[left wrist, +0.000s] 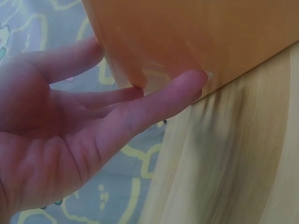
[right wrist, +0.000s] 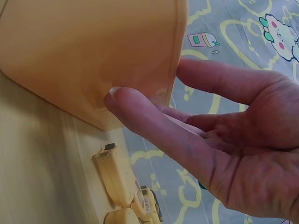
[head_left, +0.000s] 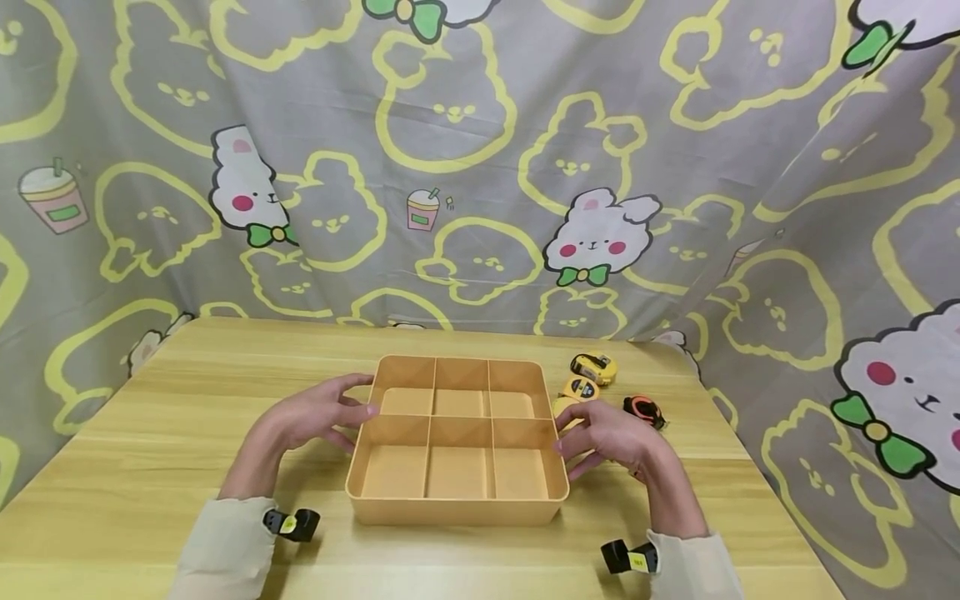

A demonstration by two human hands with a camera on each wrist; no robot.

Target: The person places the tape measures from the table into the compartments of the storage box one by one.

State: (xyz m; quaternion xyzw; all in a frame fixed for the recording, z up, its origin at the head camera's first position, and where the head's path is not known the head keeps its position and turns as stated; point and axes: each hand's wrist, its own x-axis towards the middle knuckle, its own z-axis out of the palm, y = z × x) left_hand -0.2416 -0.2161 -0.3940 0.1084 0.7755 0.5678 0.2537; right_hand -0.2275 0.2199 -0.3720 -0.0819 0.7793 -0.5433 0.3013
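Observation:
An orange-tan plastic divider box (head_left: pixel 459 511) with several open compartments sits on the wooden table in the head view. At its left side is my left hand (head_left: pixel 318 412), fingers extended along the wall. In the left wrist view, the thumb and fingertips of that hand (left wrist: pixel 88 121) touch the smooth outer wall of the box (left wrist: pixel 196 37). My right hand (head_left: pixel 607 435) is at the opposite side. The right wrist view shows its fairly straight thumb against the box wall (right wrist: pixel 93 42), with the other fingers near the rim. Neither hand wraps around the box.
Right of the box lie a yellow tape measure (head_left: pixel 596 368), another yellow one (head_left: pixel 581 388) and an orange-and-black tape measure (head_left: pixel 645 411). A patterned grey curtain (head_left: pixel 480 192) hangs along the back and right of the wooden table (head_left: pixel 150 467).

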